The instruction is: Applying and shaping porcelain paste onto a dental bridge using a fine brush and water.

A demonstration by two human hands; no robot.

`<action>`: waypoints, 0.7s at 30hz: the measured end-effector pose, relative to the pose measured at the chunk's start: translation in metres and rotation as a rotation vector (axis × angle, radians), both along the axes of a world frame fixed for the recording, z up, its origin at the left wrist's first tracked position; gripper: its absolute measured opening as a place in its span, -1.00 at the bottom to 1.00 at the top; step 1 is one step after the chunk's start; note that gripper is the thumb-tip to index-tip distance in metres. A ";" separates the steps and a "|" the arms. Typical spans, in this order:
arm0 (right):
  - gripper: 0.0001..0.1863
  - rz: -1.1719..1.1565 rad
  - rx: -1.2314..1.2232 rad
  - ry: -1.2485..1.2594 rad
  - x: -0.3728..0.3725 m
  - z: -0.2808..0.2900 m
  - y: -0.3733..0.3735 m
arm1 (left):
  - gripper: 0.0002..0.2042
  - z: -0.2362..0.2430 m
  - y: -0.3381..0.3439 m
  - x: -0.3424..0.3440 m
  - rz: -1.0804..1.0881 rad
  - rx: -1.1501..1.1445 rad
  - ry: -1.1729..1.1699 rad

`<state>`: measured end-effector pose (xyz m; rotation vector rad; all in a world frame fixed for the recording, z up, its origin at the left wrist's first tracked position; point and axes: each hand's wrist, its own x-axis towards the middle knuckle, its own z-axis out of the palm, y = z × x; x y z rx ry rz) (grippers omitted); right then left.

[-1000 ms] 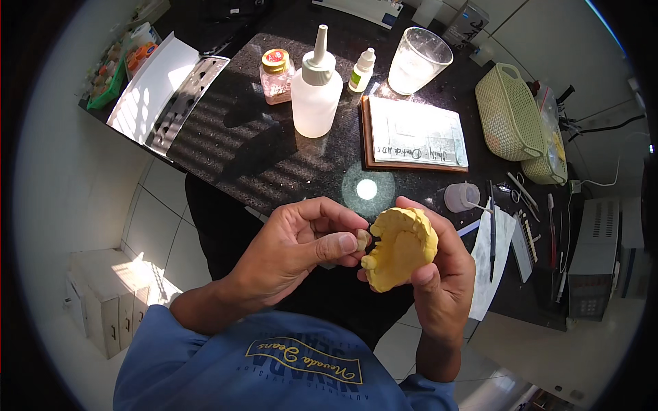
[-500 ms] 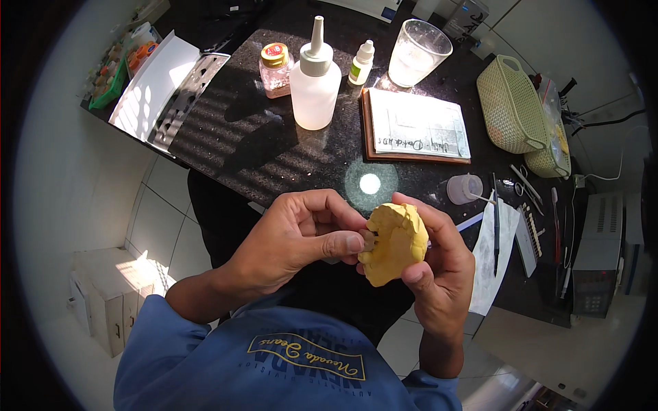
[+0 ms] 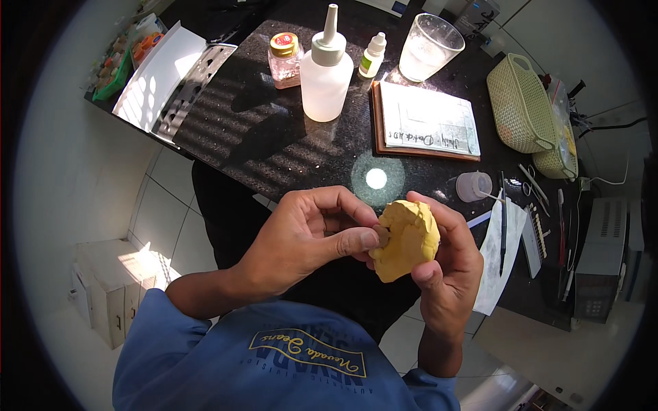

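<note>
My right hand [image 3: 449, 274] holds a yellow plaster dental cast [image 3: 409, 240], fingers behind its rim and thumb on its lower right edge. My left hand [image 3: 305, 243] pinches a small beige piece [image 3: 383, 235] between thumb and fingers, against the left inner side of the cast, partly hidden by the thumb. Beyond my hands on the black speckled counter [image 3: 260, 147] are a notepad in a brown folder [image 3: 425, 120] and a small translucent cup [image 3: 473, 185].
A squeeze bottle [image 3: 323, 85], pink jar [image 3: 285, 63], dropper bottle [image 3: 372, 58] and glass [image 3: 428, 49] stand at the back. Woven baskets [image 3: 517, 103], hand tools [image 3: 534, 226], a paper sheet [image 3: 497, 260] and a grey machine [image 3: 603, 260] are at right, an open white box [image 3: 151, 82] at left.
The small piece in my left fingers has moved onto the cast's inner left side. The cast has tilted and risen slightly, and both hands have shifted a little up and right.
</note>
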<state>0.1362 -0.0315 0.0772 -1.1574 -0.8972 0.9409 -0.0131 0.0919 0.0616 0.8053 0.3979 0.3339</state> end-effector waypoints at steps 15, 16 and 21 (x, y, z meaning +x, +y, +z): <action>-0.33 0.004 0.023 -0.161 0.003 -0.001 -0.004 | -0.87 -0.001 0.000 0.003 -0.039 0.006 0.048; -0.33 0.006 0.023 -0.161 0.002 -0.001 -0.004 | -0.88 -0.001 0.000 0.003 -0.044 0.016 0.054; -0.29 -0.028 0.039 -0.153 0.003 -0.005 -0.005 | -0.89 -0.003 0.000 0.007 -0.053 0.020 0.046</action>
